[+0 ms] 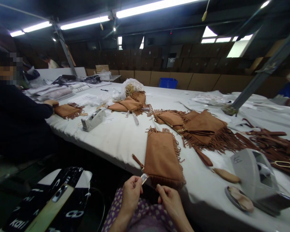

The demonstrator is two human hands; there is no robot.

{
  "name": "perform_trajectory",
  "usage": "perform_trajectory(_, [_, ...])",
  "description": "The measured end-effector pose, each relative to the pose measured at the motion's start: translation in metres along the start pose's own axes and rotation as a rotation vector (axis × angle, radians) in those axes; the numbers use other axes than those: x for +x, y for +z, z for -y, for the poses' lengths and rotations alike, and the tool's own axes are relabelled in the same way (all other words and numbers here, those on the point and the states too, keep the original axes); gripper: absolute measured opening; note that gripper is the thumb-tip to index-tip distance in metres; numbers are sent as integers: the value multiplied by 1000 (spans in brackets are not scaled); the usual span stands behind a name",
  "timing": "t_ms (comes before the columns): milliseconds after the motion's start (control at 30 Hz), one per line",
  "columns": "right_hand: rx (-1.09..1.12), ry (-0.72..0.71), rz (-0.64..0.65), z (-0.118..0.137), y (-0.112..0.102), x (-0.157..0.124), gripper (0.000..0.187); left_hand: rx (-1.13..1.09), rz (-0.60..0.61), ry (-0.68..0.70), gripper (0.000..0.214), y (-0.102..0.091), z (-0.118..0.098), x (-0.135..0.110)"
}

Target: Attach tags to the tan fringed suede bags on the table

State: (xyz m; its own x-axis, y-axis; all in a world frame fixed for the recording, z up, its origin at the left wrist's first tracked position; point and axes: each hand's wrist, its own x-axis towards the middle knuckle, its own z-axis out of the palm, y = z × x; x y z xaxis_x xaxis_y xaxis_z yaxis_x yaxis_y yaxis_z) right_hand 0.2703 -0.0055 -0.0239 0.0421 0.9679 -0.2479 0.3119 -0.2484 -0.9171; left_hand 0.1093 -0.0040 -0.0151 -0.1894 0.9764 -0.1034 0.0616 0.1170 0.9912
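Pinched in my left hand [132,190] is a small shiny, metal-looking piece [144,178], held at the front edge of the table. My right hand [169,200] is closed just to its right, thumb against fingertips; whatever is between them is too small or hidden to make out. Directly beyond both hands lies a tan fringed pouch [162,154] with a short zipper pull [137,161] at its left corner. The pouch lies flat, its near edge at the table's edge.
More fringed pouches [205,127] are piled ahead, and brown straps [268,141] lie at right. Tape dispensers stand at right [253,180] and left [94,120]. A co-worker [19,109] at left touches another pouch [67,110]. A metal post [263,71] rises at right.
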Motion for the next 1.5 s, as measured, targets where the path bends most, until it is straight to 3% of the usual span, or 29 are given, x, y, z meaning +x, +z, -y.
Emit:
perform_trajectory(100, [88,-1,89,7,3,-5,53,197,-19,99,37,-2,-6,-6])
perform_trajectory(233, [348,52,234,21,27,-3,53,291,-13,151,33,0,-12,-14])
perform_trajectory(400, [600,83,192,24,48,1,50,181,-5,123,36,-1,-9,-11])
perform_trajectory(600, [694,107,251,27,48,-1,48,-129,97,-150,54,2,6,-2])
perform_trajectory(733, [787,151,422,33,43,2,47,-297,238,-301,55,-3,-1,0])
perform_trajectory(867, [847,221,609,37,33,7,41,-570,473,-494,47,-14,-7,1])
perform_trajectory(1000, [868,294,750,37,29,8,42,-779,576,-709,45,-20,4,-3])
perform_trajectory(1067, [870,287,770,36,32,7,43,-773,608,-689,48,-21,12,-8])
perform_trajectory(1200, [709,213,632,32,39,2,48,-651,731,-494,45,-34,22,-16])
perform_trajectory(1300, [288,148,557,35,32,-6,56,-569,766,-464,42,-51,23,-20])
perform_trajectory(1400, [-105,-65,390,51,11,-11,56,-413,750,-484,38,-71,26,-28])
perform_trajectory(1500, [-268,-335,97,72,-13,-2,46,-167,741,-400,32,-95,33,-39])
